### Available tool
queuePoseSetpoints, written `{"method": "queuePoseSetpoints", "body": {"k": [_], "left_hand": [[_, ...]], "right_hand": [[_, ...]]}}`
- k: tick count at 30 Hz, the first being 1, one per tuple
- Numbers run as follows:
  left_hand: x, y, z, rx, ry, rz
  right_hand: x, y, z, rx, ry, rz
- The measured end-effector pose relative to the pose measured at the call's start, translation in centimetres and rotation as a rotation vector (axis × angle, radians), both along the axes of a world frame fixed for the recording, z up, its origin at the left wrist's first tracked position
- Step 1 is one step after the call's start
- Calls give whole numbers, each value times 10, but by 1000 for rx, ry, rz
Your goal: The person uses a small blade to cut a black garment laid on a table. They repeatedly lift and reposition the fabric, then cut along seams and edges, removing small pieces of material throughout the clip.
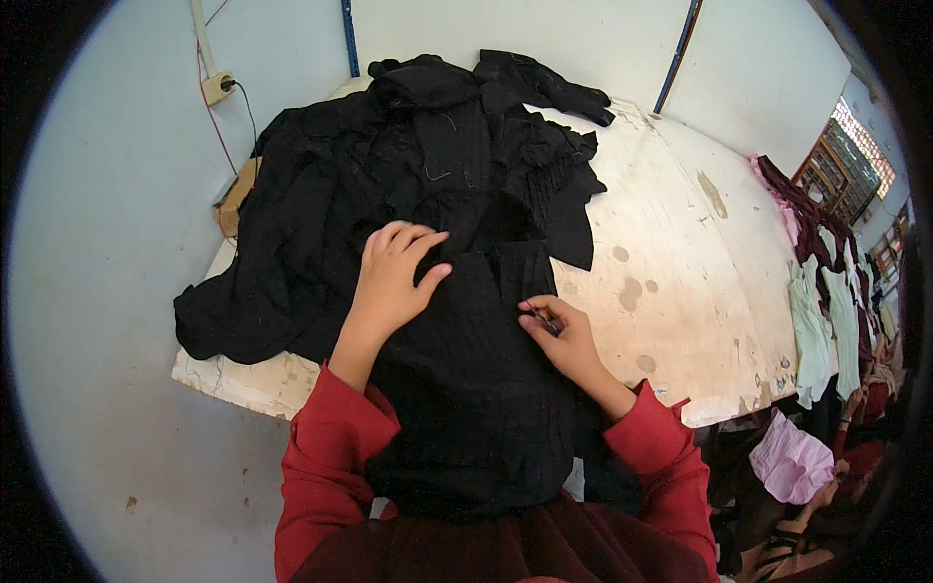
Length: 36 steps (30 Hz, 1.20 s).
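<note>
A large black garment (457,389), with pleats or tucks down its front, drapes over the near table edge toward my lap. My left hand (397,277) lies on the cloth left of its middle, palm down and fingers spread, holding nothing. On the right side of the garment, my right hand (564,340) is closed around a small thin tool (552,327) with a dark blue end. Its tip points left over the cloth, and most of it is hidden by my fingers. Loose pale threads (437,175) show on the black cloth farther back.
More black clothing (311,223) is heaped across the left and back of the stained pale table (661,301). Walls stand behind and left, with a plugged socket (218,87) and a cardboard box (238,199). At right are pale green garments (812,330) and people's hands near pink cloth (792,462).
</note>
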<state>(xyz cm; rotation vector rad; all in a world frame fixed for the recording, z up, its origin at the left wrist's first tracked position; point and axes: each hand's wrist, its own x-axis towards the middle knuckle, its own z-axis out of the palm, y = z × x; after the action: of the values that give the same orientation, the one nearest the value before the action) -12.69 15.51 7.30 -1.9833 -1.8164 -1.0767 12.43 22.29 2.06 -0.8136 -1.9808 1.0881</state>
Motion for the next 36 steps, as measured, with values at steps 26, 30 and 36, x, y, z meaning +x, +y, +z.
{"method": "queuePoseSetpoints", "body": {"k": [26,30,36], "left_hand": [[-8,6,-27,-132,-1018,-382],[-12,5,-32,-120,-1009,-402],[-5,5,-30,-80,-1011,-419]], "right_hand": [[-82,29,64,54,271,153],[-70,38,75,341,171,-197],[-41,-3,80,350,-95,178]]}}
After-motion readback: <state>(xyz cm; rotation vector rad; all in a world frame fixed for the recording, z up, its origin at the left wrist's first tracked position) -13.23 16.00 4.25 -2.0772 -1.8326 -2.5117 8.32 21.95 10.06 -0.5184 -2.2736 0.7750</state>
